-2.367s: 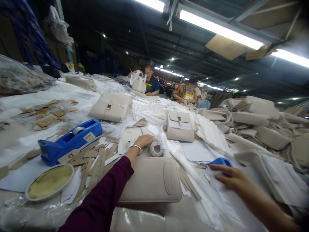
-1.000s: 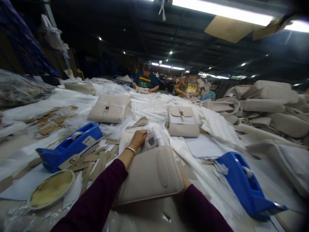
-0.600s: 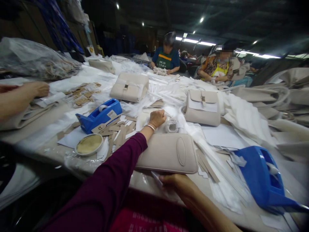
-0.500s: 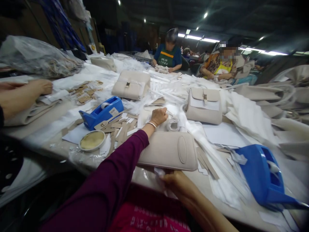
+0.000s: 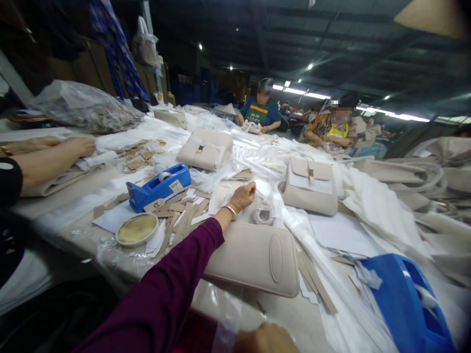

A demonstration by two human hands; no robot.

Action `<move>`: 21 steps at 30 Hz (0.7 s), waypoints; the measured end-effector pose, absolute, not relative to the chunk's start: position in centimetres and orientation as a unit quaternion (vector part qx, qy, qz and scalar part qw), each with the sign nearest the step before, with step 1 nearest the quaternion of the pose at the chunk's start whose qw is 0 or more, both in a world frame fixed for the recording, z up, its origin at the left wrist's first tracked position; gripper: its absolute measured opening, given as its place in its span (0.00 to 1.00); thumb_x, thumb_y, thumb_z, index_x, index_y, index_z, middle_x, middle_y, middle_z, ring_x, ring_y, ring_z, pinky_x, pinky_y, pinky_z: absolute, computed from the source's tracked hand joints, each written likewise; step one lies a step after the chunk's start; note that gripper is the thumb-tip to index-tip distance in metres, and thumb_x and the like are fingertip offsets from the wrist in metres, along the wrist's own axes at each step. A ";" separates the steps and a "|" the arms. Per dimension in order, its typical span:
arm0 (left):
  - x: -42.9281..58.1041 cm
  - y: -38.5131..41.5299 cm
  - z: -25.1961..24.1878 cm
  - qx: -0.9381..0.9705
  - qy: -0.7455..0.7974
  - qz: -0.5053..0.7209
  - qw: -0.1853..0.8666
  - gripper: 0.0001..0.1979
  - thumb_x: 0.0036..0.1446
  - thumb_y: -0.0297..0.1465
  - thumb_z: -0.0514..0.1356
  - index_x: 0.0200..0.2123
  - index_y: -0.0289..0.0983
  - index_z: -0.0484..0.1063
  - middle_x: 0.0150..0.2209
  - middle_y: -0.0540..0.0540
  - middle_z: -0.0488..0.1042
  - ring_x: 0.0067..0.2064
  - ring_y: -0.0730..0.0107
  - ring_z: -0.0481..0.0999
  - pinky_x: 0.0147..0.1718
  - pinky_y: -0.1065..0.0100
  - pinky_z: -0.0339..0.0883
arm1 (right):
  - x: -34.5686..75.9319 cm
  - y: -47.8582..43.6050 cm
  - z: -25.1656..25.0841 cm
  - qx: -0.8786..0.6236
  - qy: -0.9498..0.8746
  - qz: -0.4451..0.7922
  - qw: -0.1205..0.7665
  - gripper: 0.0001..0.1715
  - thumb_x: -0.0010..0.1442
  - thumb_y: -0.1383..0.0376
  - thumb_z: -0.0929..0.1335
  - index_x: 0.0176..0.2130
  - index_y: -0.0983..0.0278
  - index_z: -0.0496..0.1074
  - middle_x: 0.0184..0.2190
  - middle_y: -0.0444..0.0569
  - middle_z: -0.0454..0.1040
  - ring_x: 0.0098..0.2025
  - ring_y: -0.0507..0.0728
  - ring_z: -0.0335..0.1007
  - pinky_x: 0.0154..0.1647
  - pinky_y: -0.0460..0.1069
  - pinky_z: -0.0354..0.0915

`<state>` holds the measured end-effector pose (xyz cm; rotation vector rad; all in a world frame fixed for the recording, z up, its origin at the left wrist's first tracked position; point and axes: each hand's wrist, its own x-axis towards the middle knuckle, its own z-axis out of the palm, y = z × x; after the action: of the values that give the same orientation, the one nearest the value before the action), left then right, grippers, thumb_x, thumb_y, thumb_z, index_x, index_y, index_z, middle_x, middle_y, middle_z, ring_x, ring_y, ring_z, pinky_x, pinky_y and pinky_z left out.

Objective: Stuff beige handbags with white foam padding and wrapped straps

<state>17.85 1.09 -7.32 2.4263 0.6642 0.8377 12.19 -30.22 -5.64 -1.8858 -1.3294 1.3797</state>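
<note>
A beige bag [image 5: 250,260] lies flat in front of me, with an oval stitched patch near its right end. My left hand [image 5: 243,196], in a purple sleeve with a bracelet at the wrist, is closed just past the bag's far edge; whatever its fingers may hold is hidden. Beside it sits a wrapped, coiled strap [image 5: 262,214]. At the bottom edge of the view, my right hand [image 5: 267,338] is blurred and partly cut off, its fingers hidden. A strip of clear plastic film [image 5: 226,323] hangs beside it, below the bag's near edge.
Blue tape dispensers stand left [image 5: 160,186] and right [image 5: 408,299]. A round dish [image 5: 137,229] sits near beige strips [image 5: 184,215]. Two clasped beige bags [image 5: 206,148] [image 5: 309,189] lie farther back. A co-worker's arms [image 5: 51,157] reach in from the left; two people sit opposite.
My right hand has moved down and toward me, away from the bag's near edge. My left hand stays by the far edge. The view has tilted upward.
</note>
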 end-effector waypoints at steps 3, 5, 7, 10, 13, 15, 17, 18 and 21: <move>17.7 1.4 -7.5 0.871 0.220 0.337 0.281 0.15 0.44 0.19 0.51 0.36 0.37 0.66 0.29 0.51 0.71 0.31 0.72 0.69 0.33 0.72 0.62 | 17.3 -24.2 -1.6 -0.738 -0.584 0.235 0.243 0.13 0.55 0.65 0.63 0.33 0.58 0.78 0.30 0.49 0.77 0.34 0.59 0.72 0.36 0.50 0.61; 17.6 1.6 -7.6 0.859 0.212 0.356 0.302 0.14 0.45 0.19 0.50 0.36 0.37 0.66 0.27 0.52 0.69 0.29 0.73 0.67 0.31 0.72 0.62 | 20.6 -19.1 0.2 -0.754 -0.603 0.085 0.247 0.17 0.56 0.70 0.61 0.39 0.63 0.77 0.39 0.52 0.77 0.42 0.58 0.71 0.43 0.48 0.62; 17.6 1.7 -7.7 0.848 0.204 0.371 0.319 0.13 0.46 0.19 0.50 0.35 0.37 0.65 0.25 0.53 0.67 0.27 0.74 0.66 0.30 0.73 0.61 | 23.4 -14.7 0.6 -0.796 -0.577 -0.005 0.186 0.21 0.55 0.75 0.60 0.43 0.65 0.77 0.41 0.53 0.76 0.44 0.56 0.71 0.43 0.47 0.61; 17.6 1.9 -7.8 0.832 0.194 0.390 0.343 0.12 0.46 0.19 0.50 0.34 0.37 0.65 0.24 0.54 0.66 0.27 0.75 0.65 0.30 0.73 0.60 | 26.0 -10.4 -0.6 -0.823 -0.550 -0.044 0.134 0.24 0.53 0.77 0.60 0.45 0.65 0.77 0.39 0.54 0.76 0.42 0.57 0.72 0.39 0.47 0.61; 17.7 2.0 -8.0 0.817 0.186 0.403 0.367 0.12 0.46 0.19 0.50 0.33 0.37 0.65 0.25 0.54 0.66 0.27 0.75 0.66 0.30 0.73 0.60 | 26.7 -8.6 -2.0 -0.829 -0.546 -0.056 0.107 0.22 0.51 0.75 0.63 0.41 0.61 0.78 0.39 0.53 0.77 0.40 0.59 0.73 0.36 0.48 0.61; 17.8 2.0 -8.0 0.808 0.182 0.409 0.384 0.11 0.46 0.19 0.51 0.32 0.37 0.65 0.26 0.53 0.67 0.28 0.74 0.66 0.31 0.73 0.60 | 26.4 -8.0 -2.3 -0.833 -0.541 -0.065 0.093 0.18 0.51 0.73 0.65 0.38 0.60 0.79 0.38 0.54 0.77 0.39 0.60 0.74 0.35 0.48 0.60; 17.7 2.1 -8.0 0.795 0.183 0.417 0.401 0.09 0.47 0.20 0.51 0.31 0.37 0.66 0.26 0.53 0.68 0.29 0.74 0.67 0.32 0.73 0.61 | 26.1 -7.7 -2.3 -0.835 -0.537 -0.080 0.090 0.17 0.54 0.71 0.64 0.38 0.60 0.79 0.35 0.56 0.78 0.38 0.62 0.74 0.34 0.50 0.60; 17.7 2.2 -8.0 0.787 0.188 0.422 0.409 0.09 0.48 0.20 0.51 0.30 0.37 0.66 0.27 0.52 0.68 0.30 0.73 0.68 0.33 0.72 0.61 | 26.0 -7.6 -2.2 -0.835 -0.535 -0.090 0.093 0.17 0.56 0.70 0.62 0.39 0.59 0.79 0.34 0.56 0.78 0.38 0.62 0.74 0.35 0.50 0.59; 17.4 2.4 -7.9 0.763 0.206 0.439 0.427 0.08 0.53 0.24 0.49 0.30 0.37 0.67 0.26 0.51 0.69 0.30 0.71 0.68 0.33 0.71 0.62 | 26.0 -7.5 -2.1 -0.821 -0.545 -0.117 0.120 0.20 0.62 0.65 0.58 0.42 0.57 0.77 0.35 0.55 0.78 0.40 0.62 0.73 0.38 0.52 0.59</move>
<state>17.43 2.36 -7.91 1.9073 0.5137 1.0964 25.99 -7.49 -2.10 -2.4002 -1.5937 -0.3431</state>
